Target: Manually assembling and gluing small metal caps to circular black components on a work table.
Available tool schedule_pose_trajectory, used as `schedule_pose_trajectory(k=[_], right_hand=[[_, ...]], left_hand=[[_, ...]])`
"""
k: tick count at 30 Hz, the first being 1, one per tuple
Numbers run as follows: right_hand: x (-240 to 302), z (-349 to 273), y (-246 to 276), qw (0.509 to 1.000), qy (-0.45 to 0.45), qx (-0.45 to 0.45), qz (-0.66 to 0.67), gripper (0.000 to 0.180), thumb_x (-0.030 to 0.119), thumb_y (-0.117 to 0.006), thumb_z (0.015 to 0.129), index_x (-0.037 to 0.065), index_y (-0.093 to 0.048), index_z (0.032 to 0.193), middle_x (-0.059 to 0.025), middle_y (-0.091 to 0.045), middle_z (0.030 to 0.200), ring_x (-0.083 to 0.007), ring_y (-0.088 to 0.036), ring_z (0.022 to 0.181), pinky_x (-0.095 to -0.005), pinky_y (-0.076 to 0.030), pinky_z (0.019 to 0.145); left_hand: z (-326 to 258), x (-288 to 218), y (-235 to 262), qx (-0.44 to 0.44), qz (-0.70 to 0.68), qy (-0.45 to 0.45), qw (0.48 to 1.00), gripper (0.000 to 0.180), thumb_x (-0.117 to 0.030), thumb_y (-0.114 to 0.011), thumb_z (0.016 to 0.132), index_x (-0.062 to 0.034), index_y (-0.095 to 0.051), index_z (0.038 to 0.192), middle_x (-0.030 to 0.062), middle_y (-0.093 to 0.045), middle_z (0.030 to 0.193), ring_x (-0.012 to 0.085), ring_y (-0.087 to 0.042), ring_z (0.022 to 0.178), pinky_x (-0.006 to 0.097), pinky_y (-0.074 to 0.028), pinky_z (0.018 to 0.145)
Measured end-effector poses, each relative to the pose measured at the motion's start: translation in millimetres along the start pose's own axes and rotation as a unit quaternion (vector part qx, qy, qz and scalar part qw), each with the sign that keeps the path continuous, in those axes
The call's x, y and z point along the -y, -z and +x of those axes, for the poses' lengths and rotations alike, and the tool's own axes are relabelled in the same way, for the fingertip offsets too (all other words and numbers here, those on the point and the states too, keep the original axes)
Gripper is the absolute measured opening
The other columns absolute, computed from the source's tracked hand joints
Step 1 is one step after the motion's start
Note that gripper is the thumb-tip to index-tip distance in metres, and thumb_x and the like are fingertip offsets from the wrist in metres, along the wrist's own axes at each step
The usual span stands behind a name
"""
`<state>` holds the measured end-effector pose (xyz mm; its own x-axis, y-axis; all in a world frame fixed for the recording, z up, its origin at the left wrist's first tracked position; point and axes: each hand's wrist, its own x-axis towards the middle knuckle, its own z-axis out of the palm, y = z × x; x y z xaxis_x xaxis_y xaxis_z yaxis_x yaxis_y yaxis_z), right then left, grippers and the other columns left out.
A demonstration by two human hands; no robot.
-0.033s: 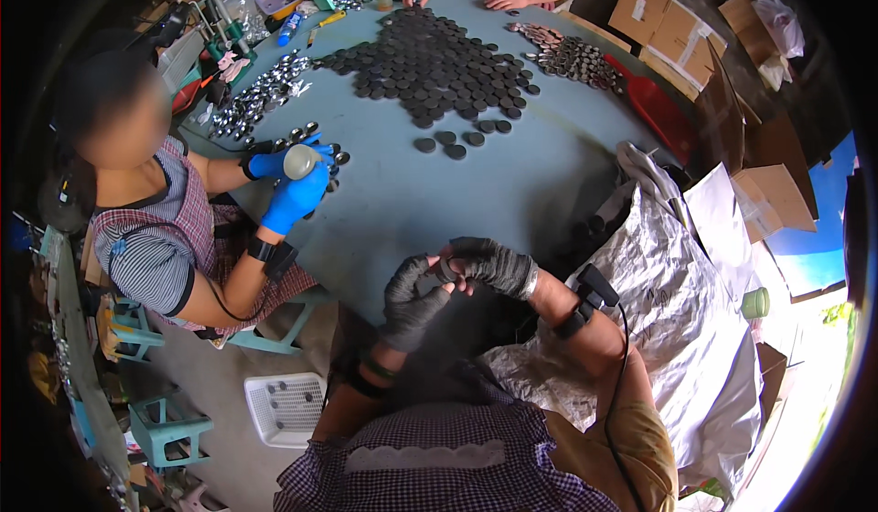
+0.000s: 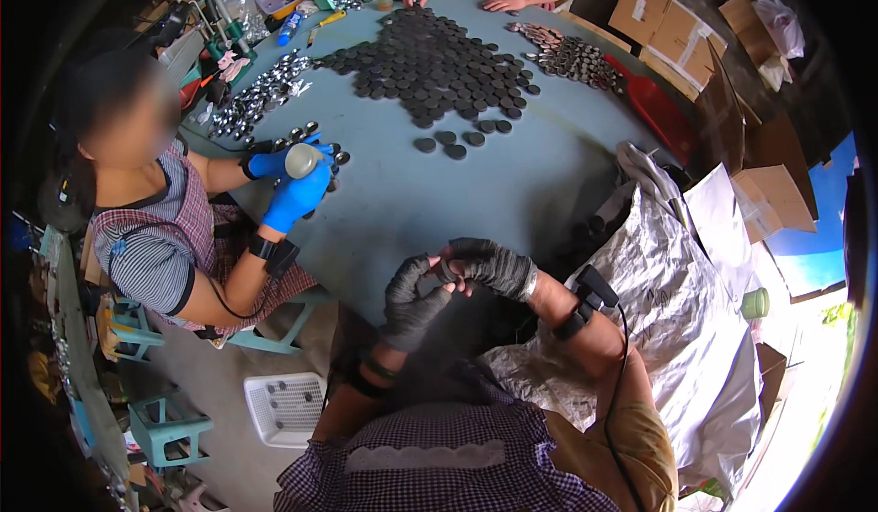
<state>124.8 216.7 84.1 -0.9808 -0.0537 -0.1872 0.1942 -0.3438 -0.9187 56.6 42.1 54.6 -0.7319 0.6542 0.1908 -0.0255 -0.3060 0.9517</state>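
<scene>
My left hand (image 2: 413,300) and my right hand (image 2: 489,263), both in dark fingerless gloves, meet above the near edge of the blue-grey table (image 2: 402,196). Their bare fingertips are closed around a small dark disc (image 2: 447,270), mostly hidden by the fingers. Farther across the table lies a wide spread of similar dark discs (image 2: 430,64), with several loose ones (image 2: 455,151) at its near side. A few more dark discs (image 2: 590,228) lie in shadow to the right of my right hand.
A person at left, in blue gloves (image 2: 297,192), holds a pale bottle (image 2: 301,161) over shiny parts. Another person's hands (image 2: 508,1) rest at the far edge. A silvery sack (image 2: 631,329) and red dustpan (image 2: 654,109) sit right; a white basket (image 2: 265,439) stands on the floor.
The head of the person on the left has shifted slightly toward the table. My hands stay almost in the same place, still closed together.
</scene>
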Motion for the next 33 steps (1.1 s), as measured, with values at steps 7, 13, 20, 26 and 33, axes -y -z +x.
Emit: schedule_pose_trajectory(k=[7,13,20,26,33], right_hand=[[-48.6,17.9,17.9,0.936,0.269,-0.02,-0.225,0.027,0.016,-0.065,0.083,0.0,-0.057,0.104,-0.0106,-0.065,0.089,-0.0203,-0.064,0.072,-0.0312,-0.052,0.066],[-14.6,11.4,-12.6,0.912,0.025,-0.136,-0.387,0.036,0.02,-0.067,0.079,-0.002,-0.055,0.104,-0.0144,-0.066,0.083,-0.0272,-0.066,0.078,-0.0356,-0.052,0.07],[-8.5,7.8,-16.5,0.902,-0.001,-0.155,-0.404,0.033,0.017,-0.063,0.084,-0.002,-0.054,0.109,-0.0112,-0.065,0.074,-0.0207,-0.065,0.068,-0.0322,-0.051,0.064],[-28.2,11.2,-1.7,0.97,0.085,-0.214,-0.08,0.03,0.015,-0.053,0.094,0.001,-0.051,0.12,-0.0055,-0.06,0.094,-0.011,-0.056,0.064,-0.0257,-0.048,0.057],[-16.1,4.8,5.6,0.99,-0.05,-0.127,-0.047,0.044,0.007,-0.05,0.091,0.004,-0.04,0.134,-0.0026,-0.057,0.088,-0.0083,-0.058,0.062,-0.0219,-0.047,0.052]], left_hand=[[9.4,-3.0,-1.5,0.013,0.41,-0.206,0.888,0.042,0.001,-0.075,0.063,-0.0025,-0.062,0.103,0.0142,-0.06,0.102,0.0284,-0.062,0.089,0.036,-0.051,0.078],[2.5,2.3,1.7,0.009,0.487,-0.165,0.858,0.039,-0.008,-0.075,0.066,-0.0038,-0.063,0.103,0.0179,-0.06,0.103,0.0336,-0.062,0.091,0.04,-0.052,0.08],[2.8,4.0,0.7,0.029,0.427,-0.099,0.898,0.037,-0.005,-0.075,0.067,-0.0025,-0.063,0.102,0.0169,-0.061,0.099,0.028,-0.063,0.085,0.035,-0.052,0.077],[3.1,16.2,8.0,0.009,0.127,-0.038,0.991,0.033,0.007,-0.07,0.073,0.0012,-0.06,0.104,0.0033,-0.059,0.09,0.0113,-0.055,0.083,0.028,-0.049,0.078],[3.6,25.8,14.5,-0.014,0.096,-0.001,0.995,0.034,0.013,-0.066,0.075,0.002,-0.058,0.106,0.0021,-0.056,0.091,0.0081,-0.051,0.083,0.025,-0.047,0.079]])
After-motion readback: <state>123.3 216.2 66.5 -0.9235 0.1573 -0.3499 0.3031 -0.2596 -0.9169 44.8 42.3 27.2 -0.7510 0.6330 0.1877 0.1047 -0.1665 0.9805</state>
